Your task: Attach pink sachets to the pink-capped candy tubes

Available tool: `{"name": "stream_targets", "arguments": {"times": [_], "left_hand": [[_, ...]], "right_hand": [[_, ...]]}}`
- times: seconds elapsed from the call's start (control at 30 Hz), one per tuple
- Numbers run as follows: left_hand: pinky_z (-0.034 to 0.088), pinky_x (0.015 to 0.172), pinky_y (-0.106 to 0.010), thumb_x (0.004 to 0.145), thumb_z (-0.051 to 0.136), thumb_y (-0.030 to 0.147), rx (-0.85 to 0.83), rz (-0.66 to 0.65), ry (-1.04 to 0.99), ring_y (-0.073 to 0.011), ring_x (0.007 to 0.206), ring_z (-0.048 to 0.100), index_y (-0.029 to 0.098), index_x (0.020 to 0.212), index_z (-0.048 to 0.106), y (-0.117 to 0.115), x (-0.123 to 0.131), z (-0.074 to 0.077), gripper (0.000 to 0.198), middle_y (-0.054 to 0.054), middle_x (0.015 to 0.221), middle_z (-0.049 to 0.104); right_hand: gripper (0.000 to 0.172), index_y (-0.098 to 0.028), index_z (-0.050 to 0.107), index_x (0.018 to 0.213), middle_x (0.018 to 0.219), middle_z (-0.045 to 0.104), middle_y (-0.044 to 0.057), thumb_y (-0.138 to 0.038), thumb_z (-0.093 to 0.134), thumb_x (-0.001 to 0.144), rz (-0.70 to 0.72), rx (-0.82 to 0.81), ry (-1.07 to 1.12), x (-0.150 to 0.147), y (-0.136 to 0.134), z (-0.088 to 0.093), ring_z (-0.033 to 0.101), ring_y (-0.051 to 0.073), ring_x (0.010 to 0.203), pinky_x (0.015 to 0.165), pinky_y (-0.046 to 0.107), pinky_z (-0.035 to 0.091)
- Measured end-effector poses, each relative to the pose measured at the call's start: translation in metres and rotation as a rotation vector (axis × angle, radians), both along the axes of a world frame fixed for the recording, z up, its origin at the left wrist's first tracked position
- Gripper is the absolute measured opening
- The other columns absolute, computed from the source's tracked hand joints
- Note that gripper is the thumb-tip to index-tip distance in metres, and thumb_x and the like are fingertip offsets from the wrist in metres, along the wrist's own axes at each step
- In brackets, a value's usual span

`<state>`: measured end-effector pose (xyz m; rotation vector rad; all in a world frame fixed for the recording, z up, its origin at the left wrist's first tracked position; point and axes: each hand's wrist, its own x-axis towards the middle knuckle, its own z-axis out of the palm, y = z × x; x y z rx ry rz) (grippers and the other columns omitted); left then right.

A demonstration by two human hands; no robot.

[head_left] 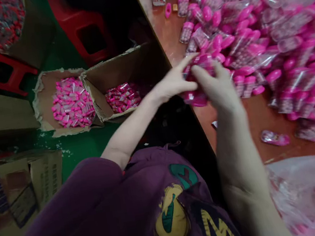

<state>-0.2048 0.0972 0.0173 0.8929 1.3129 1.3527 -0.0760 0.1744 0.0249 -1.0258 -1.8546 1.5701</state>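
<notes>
Both my hands meet at the near edge of a big pile of small pink-capped bottles in clear wrappers (267,36) on a brown table (253,118). My left hand (174,81) has its fingers stretched along a cluster of these bottles (204,62). My right hand (218,88) curls round the same cluster from below, with another pink piece (195,99) under it. The image is motion-blurred, so the exact grip is unclear.
On the green floor at left stand two open cardboard boxes (54,106) (118,76) holding pink bottles. Red plastic stools (86,29) and more cartons (14,196) stand around them. A lone bottle (274,137) and a clear plastic bag (314,185) lie near me.
</notes>
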Motion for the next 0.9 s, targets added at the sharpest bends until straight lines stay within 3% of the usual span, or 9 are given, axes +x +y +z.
{"name": "stream_targets", "arguments": {"times": [0.13, 0.27, 0.37, 0.5, 0.63, 0.7, 0.73, 0.8, 0.9], "left_hand": [[0.047, 0.117, -0.048, 0.065, 0.076, 0.001, -0.109, 0.045, 0.150, -0.0357, 0.134, 0.062, 0.016, 0.149, 0.054, -0.047, -0.105, -0.059, 0.088, -0.011, 0.144, 0.064], [0.052, 0.111, -0.046, 0.060, 0.082, 0.003, -0.485, 0.015, 0.275, -0.0342, 0.129, 0.066, 0.015, 0.150, 0.056, -0.092, -0.166, -0.103, 0.094, -0.014, 0.137, 0.069], [0.059, 0.100, -0.042, 0.064, 0.083, 0.004, -0.706, 0.102, 0.300, -0.0288, 0.112, 0.075, 0.017, 0.147, 0.061, -0.112, -0.182, -0.124, 0.086, -0.013, 0.127, 0.074], [0.064, 0.088, -0.043, 0.079, 0.077, 0.008, -0.598, 0.312, 0.274, -0.0235, 0.095, 0.077, 0.018, 0.144, 0.062, -0.126, -0.185, -0.138, 0.067, -0.016, 0.130, 0.071], [0.064, 0.090, -0.043, 0.096, 0.065, 0.022, -0.387, 0.625, 0.467, -0.0213, 0.096, 0.076, 0.017, 0.134, 0.065, -0.133, -0.152, -0.124, 0.038, -0.016, 0.129, 0.069], [0.062, 0.094, -0.041, 0.102, 0.057, 0.026, -0.240, 0.755, 0.677, -0.0204, 0.098, 0.075, 0.018, 0.123, 0.068, -0.132, -0.112, -0.108, 0.026, -0.012, 0.118, 0.072], [0.061, 0.097, -0.040, 0.103, 0.054, 0.024, -0.149, 0.770, 0.764, -0.0206, 0.102, 0.074, 0.017, 0.117, 0.070, -0.131, -0.087, -0.099, 0.022, -0.011, 0.113, 0.073], [0.060, 0.096, -0.037, 0.103, 0.051, 0.020, 0.027, 0.663, 0.848, -0.0199, 0.103, 0.074, 0.017, 0.109, 0.072, -0.129, -0.032, -0.084, 0.021, -0.009, 0.104, 0.076], [0.062, 0.088, -0.033, 0.100, 0.054, 0.015, 0.209, 0.324, 0.809, -0.0194, 0.099, 0.076, 0.018, 0.113, 0.071, -0.132, 0.042, -0.069, 0.022, -0.010, 0.105, 0.078]], "right_hand": [[0.053, -0.017, 0.065, 0.132, 0.121, 0.074, 0.009, -0.052, 0.069, 0.092, 0.095, -0.194, 0.041, -0.097, -0.038, -0.077, 0.072, 0.023, 0.113, 0.105, 0.044, 0.060], [0.063, -0.015, 0.056, 0.144, 0.137, 0.069, 0.013, -0.052, 0.065, 0.094, 0.284, -0.385, -0.076, -0.138, -0.076, -0.118, 0.068, 0.027, 0.124, 0.107, 0.050, 0.058], [0.058, -0.013, 0.059, 0.141, 0.139, 0.067, 0.015, -0.048, 0.065, 0.095, 0.274, -0.353, -0.099, -0.123, -0.088, -0.119, 0.066, 0.026, 0.127, 0.108, 0.046, 0.057], [0.050, -0.019, 0.063, 0.135, 0.121, 0.074, 0.010, -0.052, 0.062, 0.098, 0.293, -0.422, -0.035, -0.044, -0.100, -0.082, 0.073, 0.019, 0.101, 0.088, 0.036, 0.062], [0.037, -0.026, 0.069, 0.129, 0.116, 0.077, 0.007, -0.041, 0.071, 0.096, 0.390, -0.540, -0.128, 0.069, -0.119, -0.022, 0.073, 0.016, 0.095, 0.088, 0.033, 0.060], [0.033, -0.027, 0.071, 0.128, 0.110, 0.078, 0.007, -0.035, 0.071, 0.096, 0.280, -0.595, -0.138, 0.122, -0.123, -0.002, 0.074, 0.017, 0.089, 0.085, 0.034, 0.061], [0.033, -0.027, 0.071, 0.129, 0.108, 0.079, 0.007, -0.034, 0.069, 0.096, 0.118, -0.572, -0.107, 0.145, -0.123, 0.004, 0.074, 0.017, 0.085, 0.081, 0.033, 0.061], [0.029, -0.025, 0.073, 0.122, 0.093, 0.079, 0.005, -0.032, 0.068, 0.094, -0.229, -0.448, -0.035, 0.181, -0.120, 0.007, 0.071, 0.014, 0.073, 0.071, 0.029, 0.059], [0.015, -0.022, 0.074, 0.096, 0.062, 0.067, -0.003, -0.034, 0.072, 0.087, -0.697, -0.217, 0.041, 0.218, -0.111, 0.000, 0.061, 0.011, 0.056, 0.054, 0.021, 0.048]]}}
